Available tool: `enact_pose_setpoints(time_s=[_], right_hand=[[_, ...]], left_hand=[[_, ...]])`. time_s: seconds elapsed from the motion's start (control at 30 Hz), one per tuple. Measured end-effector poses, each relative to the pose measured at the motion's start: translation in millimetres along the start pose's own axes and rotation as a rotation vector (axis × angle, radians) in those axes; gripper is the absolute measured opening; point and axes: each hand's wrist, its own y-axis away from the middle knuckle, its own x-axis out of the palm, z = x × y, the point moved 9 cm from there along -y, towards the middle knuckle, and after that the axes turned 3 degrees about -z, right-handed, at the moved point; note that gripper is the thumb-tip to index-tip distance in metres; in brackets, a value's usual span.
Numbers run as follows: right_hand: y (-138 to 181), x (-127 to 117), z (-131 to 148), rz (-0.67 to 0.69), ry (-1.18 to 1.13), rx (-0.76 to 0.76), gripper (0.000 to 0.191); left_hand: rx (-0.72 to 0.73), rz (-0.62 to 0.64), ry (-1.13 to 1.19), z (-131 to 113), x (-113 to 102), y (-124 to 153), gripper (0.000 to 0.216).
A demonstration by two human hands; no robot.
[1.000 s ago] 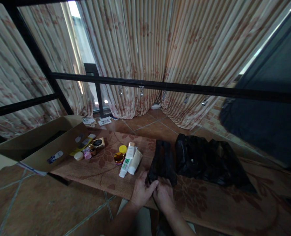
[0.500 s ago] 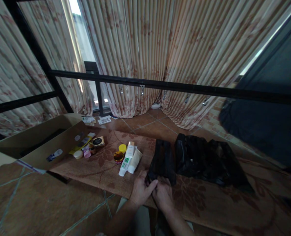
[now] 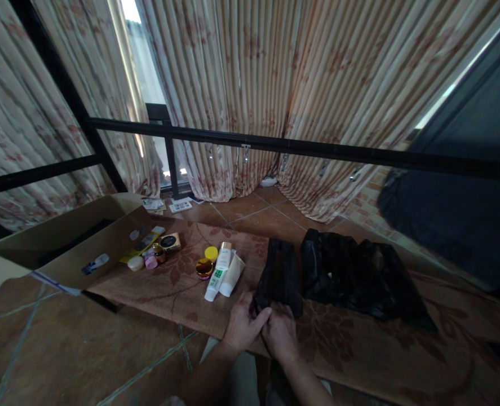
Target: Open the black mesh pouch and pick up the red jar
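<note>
On the surface (image 3: 160,287), left hand (image 3: 242,326) and right hand (image 3: 281,332) pinch the black pouch (image 3: 279,273) by one end; yanking it left could scatter those tubes (image 3: 233,276), tbh.

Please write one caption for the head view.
Left hand and right hand at near end of black bag, tubes to its left.

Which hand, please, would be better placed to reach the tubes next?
Probably the left hand: at the near end of the black pouch, it is closer to the tubes. The right hand, also at the pouch, lies farther away.
</note>
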Motion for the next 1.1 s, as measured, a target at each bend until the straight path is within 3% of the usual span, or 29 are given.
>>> enact_pose_setpoints(time_s=[1.1], right_hand=[[-0.1, -3.7, 2.2, 0.008, 0.058, -0.002, 0.019]], left_hand=[[-0.008, 0.017, -0.051, -0.4, 1.6, 1.0, 0.033]])
